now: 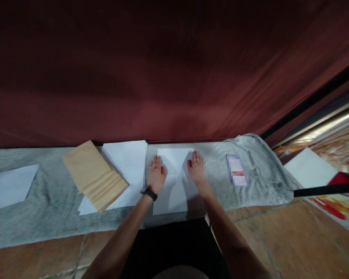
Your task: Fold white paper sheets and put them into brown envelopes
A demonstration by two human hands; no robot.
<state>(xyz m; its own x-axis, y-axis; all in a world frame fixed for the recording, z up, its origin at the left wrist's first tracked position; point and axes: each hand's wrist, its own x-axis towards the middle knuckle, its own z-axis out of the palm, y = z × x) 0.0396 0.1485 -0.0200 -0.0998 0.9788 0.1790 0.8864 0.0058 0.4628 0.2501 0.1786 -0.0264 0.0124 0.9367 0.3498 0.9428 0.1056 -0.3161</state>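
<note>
A white sheet of paper (pixel 177 193) lies flat in front of me on the grey cloth. My left hand (pixel 156 175) rests along its left edge, fingers straight and pointing away from me. At the opposite edge, my right hand (pixel 196 167) lies with its fingers stretched out, thumb over the paper. Neither hand grips anything. Just left of my left hand is a stack of white paper (pixel 128 162), partly covered by several brown envelopes (pixel 88 164) fanned out on top.
Grey cloth (pixel 55 209) covers the long narrow surface. To the right lies a small blurred packet (pixel 237 170); at far left, another white sheet (pixel 11 186). A dark red curtain (pixel 163 77) hangs behind. On the right are a black bar (pixel 322 190) and a colourful printed sheet (pixel 340 209).
</note>
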